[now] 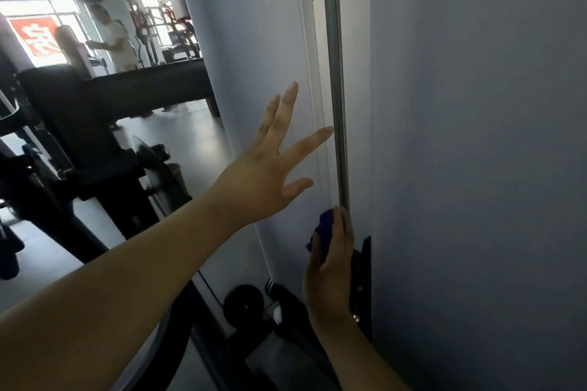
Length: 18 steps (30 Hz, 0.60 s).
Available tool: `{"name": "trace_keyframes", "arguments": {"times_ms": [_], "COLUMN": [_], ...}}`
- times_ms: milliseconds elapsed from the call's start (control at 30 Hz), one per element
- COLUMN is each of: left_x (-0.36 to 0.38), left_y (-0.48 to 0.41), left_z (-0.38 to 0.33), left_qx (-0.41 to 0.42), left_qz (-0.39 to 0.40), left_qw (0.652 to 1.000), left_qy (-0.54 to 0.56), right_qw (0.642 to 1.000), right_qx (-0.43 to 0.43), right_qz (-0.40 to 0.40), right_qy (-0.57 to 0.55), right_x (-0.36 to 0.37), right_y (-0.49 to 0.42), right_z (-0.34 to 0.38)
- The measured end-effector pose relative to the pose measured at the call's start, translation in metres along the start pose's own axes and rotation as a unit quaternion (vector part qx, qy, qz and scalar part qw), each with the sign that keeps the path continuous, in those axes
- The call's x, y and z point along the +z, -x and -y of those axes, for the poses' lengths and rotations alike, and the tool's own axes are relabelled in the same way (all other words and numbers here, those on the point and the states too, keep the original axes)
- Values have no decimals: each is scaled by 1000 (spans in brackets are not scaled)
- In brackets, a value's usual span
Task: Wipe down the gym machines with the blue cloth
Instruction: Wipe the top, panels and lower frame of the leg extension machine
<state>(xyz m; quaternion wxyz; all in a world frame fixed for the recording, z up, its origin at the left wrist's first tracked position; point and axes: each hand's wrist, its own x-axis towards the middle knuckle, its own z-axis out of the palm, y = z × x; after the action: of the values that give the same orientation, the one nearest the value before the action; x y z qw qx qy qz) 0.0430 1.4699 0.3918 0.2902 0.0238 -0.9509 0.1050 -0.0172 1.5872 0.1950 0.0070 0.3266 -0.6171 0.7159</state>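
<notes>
A tall white machine panel (254,41) fills the middle of the view, with a grey metal rail (336,89) running down its right side. My right hand (330,267) holds the blue cloth (324,233) pressed against the lower part of the rail, fingers pointing up. The cloth is mostly hidden behind that hand. My left hand (270,168) is raised in front of the white panel with fingers spread and nothing in it; its index fingertip reaches close to the rail.
A pale wall-like surface (476,136) takes up the right side. A black bracket (363,279) sits beside my right wrist. Black machine frames and a padded seat (73,124) stand at left, a round black weight (243,303) below. People stand far back at left.
</notes>
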Motion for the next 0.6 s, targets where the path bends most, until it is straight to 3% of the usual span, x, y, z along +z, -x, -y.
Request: {"name": "trace_keyframes", "arguments": {"times_ms": [100, 267, 467, 600], "left_x": [16, 33, 51, 68], "left_y": [14, 30, 46, 55], "left_z": [-8, -18, -22, -29], "left_qx": [4, -16, -17, -28], "left_qz": [17, 23, 35, 42], "left_qw": [1000, 999, 999, 998], "left_qy": [8, 19, 8, 22], "right_qw": [1000, 999, 996, 996], "right_qx": [18, -39, 61, 73], "right_qz": [5, 0, -1, 0], "right_qy": [-4, -3, 72, 48], "right_x": [-2, 4, -9, -9], "right_y": [-7, -17, 42, 32], "right_z": [3, -2, -69, -54]}}
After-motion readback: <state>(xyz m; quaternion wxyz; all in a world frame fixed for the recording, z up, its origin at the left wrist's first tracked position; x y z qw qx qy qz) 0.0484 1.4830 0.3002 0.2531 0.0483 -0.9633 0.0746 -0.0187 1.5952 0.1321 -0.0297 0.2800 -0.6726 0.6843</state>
